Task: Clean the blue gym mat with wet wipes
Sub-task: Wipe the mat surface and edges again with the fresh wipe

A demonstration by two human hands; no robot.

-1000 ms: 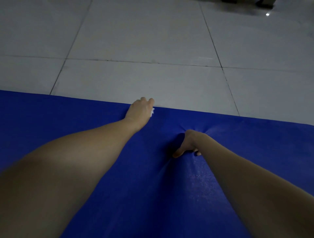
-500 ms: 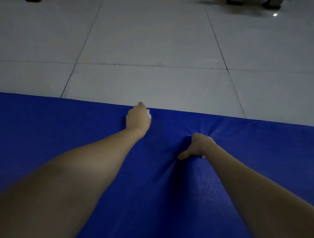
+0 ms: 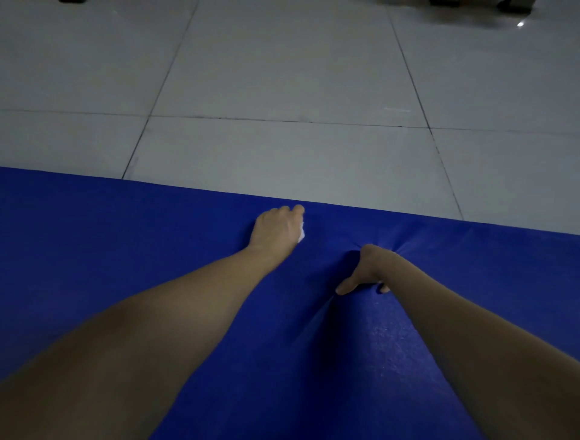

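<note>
The blue gym mat (image 3: 125,238) covers the lower half of the head view, its far edge running across the floor. My left hand (image 3: 277,227) lies on the mat just inside that far edge, fingers curled over a white wet wipe (image 3: 301,235); only a small corner of the wipe shows at the hand's right side. My right hand (image 3: 368,271) presses down into the mat a little nearer and to the right, and the mat puckers into folds around it. Its fingers are mostly hidden under the hand.
Grey tiled floor (image 3: 282,78) with dark grout lines stretches beyond the mat. Dark shapes, perhaps furniture feet (image 3: 508,6), sit at the top right edge, and another dark object (image 3: 72,1) at the top left.
My left hand with the wipe has slid back a little from the mat's far edge toward me. The right hand has stayed pressed in the same spot.
</note>
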